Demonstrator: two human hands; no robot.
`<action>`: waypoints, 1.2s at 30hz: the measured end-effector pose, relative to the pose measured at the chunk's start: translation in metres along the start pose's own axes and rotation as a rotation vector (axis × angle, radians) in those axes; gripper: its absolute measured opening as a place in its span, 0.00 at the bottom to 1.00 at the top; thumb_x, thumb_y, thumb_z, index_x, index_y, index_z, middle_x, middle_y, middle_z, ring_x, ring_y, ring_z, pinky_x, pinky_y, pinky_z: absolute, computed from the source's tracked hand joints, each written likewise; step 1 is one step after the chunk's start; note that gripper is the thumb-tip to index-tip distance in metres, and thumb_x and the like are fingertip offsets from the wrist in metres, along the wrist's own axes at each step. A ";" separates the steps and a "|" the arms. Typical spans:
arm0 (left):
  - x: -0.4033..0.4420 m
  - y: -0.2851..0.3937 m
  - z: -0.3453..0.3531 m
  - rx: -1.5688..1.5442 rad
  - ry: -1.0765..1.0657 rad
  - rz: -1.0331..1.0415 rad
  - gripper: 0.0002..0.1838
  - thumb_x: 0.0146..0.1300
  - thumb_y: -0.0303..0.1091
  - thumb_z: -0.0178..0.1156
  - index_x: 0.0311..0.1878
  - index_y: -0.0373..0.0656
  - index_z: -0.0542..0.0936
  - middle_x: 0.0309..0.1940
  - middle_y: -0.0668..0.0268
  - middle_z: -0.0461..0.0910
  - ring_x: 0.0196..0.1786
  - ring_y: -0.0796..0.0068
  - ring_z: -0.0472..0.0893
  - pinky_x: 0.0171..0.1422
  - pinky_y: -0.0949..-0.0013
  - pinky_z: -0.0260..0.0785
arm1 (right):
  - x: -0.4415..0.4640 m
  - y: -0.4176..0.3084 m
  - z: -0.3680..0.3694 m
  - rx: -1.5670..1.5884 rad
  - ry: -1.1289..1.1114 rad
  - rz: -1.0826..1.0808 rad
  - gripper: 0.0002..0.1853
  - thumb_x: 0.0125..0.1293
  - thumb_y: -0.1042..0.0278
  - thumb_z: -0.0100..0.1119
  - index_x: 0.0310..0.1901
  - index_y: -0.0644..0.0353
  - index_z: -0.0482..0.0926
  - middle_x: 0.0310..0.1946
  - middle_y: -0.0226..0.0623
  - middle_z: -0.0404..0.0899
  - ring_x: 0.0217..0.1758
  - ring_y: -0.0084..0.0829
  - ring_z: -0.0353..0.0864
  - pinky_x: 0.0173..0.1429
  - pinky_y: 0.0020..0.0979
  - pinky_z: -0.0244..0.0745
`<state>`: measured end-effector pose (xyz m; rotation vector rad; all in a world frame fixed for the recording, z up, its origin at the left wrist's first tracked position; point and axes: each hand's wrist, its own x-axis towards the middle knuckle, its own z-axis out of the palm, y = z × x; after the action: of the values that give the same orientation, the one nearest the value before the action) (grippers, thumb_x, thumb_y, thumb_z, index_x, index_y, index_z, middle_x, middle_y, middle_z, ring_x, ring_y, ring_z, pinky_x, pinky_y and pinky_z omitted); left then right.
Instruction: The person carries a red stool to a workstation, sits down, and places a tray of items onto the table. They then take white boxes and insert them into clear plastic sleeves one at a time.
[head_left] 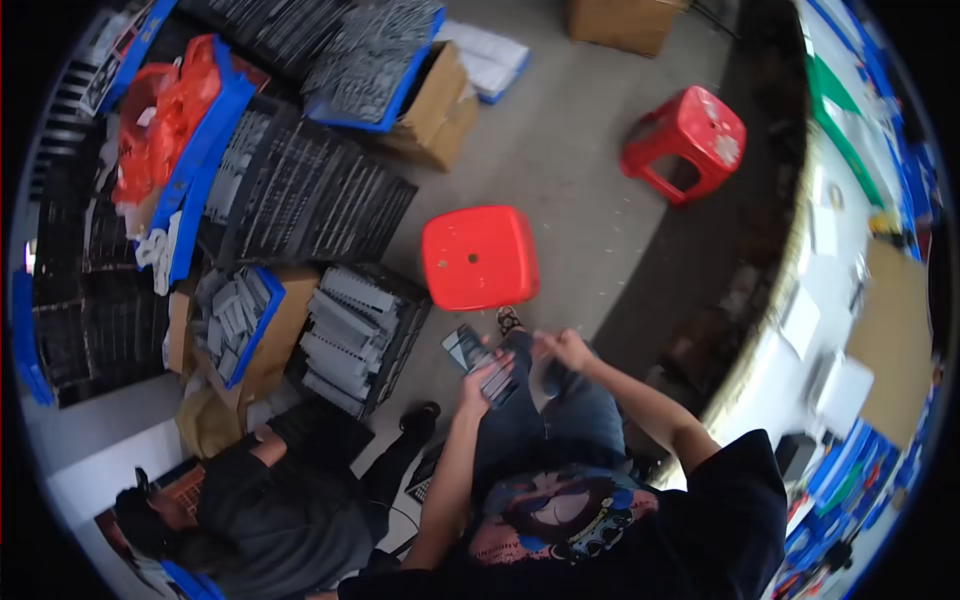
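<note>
My left hand [482, 380] is closed around a flat, dark phone [463, 347] with a pale, glossy face, held in front of my body above my legs. Part of the phone is hidden by the fingers. To the right of it, my right hand [568, 351] hovers over my knee with its fingers curled in, apart from the phone. Whether anything small is between those fingers is too blurred to make out. Just beyond both hands stands a red plastic stool [480, 258].
Another red stool [700, 140] stands farther off. At left are stacked black crates [310, 190], boxes of grey parts [235, 315] and a red bag [165, 120]. A person in dark clothes [270, 510] sits at lower left. A long white worktable [770, 340] curves along the right.
</note>
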<state>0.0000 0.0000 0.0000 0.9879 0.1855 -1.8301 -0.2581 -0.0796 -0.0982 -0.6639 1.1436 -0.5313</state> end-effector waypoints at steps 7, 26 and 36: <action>-0.045 0.015 -0.104 -0.197 0.584 -0.006 0.21 0.56 0.31 0.56 0.55 0.47 0.72 0.37 0.58 0.77 0.38 0.59 0.79 0.47 0.56 0.73 | 0.245 -0.025 -0.014 -0.219 0.166 0.249 0.33 0.61 0.52 0.64 0.62 0.61 0.66 0.53 0.39 0.77 0.58 0.31 0.75 0.57 0.27 0.70; 0.043 -0.025 0.062 -0.569 0.657 0.242 0.13 0.57 0.41 0.52 0.39 0.42 0.75 0.33 0.56 0.78 0.35 0.52 0.78 0.44 0.46 0.71 | 0.320 -0.181 -0.112 -0.447 0.091 -0.034 0.47 0.41 0.58 0.78 0.57 0.75 0.59 0.54 0.51 0.71 0.52 0.33 0.77 0.56 0.33 0.76; 0.231 0.143 0.241 -0.232 0.139 0.164 0.27 0.55 0.40 0.54 0.58 0.40 0.70 0.51 0.53 0.74 0.48 0.55 0.74 0.57 0.51 0.65 | 0.171 -0.517 -0.261 -0.439 0.250 -0.171 0.59 0.33 0.50 0.80 0.64 0.70 0.55 0.57 0.50 0.71 0.62 0.39 0.70 0.67 0.36 0.65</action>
<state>-0.0502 -0.3574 0.0392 0.9372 0.3817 -1.5527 -0.4727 -0.6106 0.0935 -1.1046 1.4657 -0.5213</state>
